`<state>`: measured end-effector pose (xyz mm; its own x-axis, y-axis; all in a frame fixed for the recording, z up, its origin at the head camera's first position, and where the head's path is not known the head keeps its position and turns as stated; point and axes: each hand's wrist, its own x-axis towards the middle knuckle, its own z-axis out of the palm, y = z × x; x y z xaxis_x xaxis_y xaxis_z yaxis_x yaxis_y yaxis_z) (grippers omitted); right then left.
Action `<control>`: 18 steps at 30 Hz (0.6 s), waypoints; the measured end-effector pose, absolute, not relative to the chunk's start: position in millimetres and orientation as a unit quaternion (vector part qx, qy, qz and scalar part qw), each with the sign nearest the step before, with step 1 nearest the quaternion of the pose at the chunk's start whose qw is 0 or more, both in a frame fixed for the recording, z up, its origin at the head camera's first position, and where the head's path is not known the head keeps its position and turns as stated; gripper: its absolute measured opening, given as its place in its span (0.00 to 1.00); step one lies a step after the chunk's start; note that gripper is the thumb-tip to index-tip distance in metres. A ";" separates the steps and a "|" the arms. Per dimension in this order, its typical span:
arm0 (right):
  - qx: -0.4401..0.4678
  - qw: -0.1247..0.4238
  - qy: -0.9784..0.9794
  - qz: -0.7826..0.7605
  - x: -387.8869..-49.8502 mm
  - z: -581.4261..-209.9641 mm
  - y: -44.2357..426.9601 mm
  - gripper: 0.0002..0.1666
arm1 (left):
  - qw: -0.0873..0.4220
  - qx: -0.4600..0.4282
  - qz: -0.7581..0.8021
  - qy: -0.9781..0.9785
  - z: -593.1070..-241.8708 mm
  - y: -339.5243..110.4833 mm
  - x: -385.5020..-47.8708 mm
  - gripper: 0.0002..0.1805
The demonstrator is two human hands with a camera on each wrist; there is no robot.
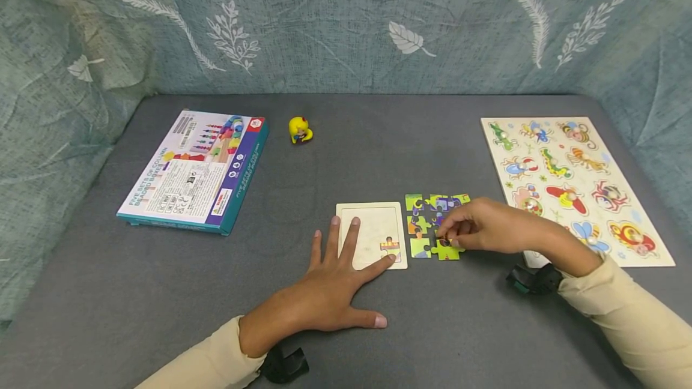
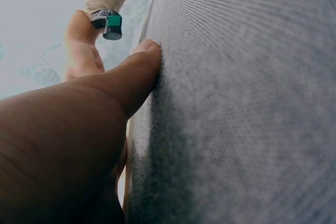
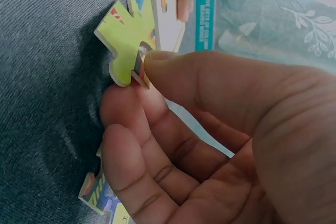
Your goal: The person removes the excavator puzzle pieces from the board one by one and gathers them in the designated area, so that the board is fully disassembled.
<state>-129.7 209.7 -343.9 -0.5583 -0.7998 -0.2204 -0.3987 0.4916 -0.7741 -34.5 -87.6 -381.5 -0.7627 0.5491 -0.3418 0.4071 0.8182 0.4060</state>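
Observation:
My left hand [image 1: 327, 299] lies with fingers spread over the left and lower part of a small wooden puzzle tray [image 1: 370, 230]. Its index fingertip touches the tray's lower right corner, where some puzzle pieces [image 1: 389, 247] lie inside the frame. To the right of the tray, loose green and purple jigsaw pieces [image 1: 420, 248] are grouped on the table. Over them is my right hand [image 1: 494, 227], pinching a puzzle piece [image 3: 140, 67] between thumb and fingers, most of it hidden. A light green piece [image 3: 118, 38] shows just beyond the fingertips in the right wrist view.
A beaded-column toy box [image 1: 189, 173] lies at the left. Behind the tray stands a small yellow-haired figurine [image 1: 300, 129]. A wooden insect peg board [image 1: 573, 188] lies at the right, partly under the right forearm. A patterned cloth [image 1: 346, 29] hangs behind the grey table.

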 end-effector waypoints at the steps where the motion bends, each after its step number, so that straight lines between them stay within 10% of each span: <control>1: -0.369 0.291 0.812 -0.345 -129.6 -343.8 209.8 0.09 | 0.229 0.258 0.156 0.926 -381.4 -87.7 -34.4 0.49; 18: -0.367 0.292 0.814 -0.344 -130.3 -342.6 211.3 0.08 | 0.226 0.261 0.158 0.925 -381.3 -88.5 -33.7 0.49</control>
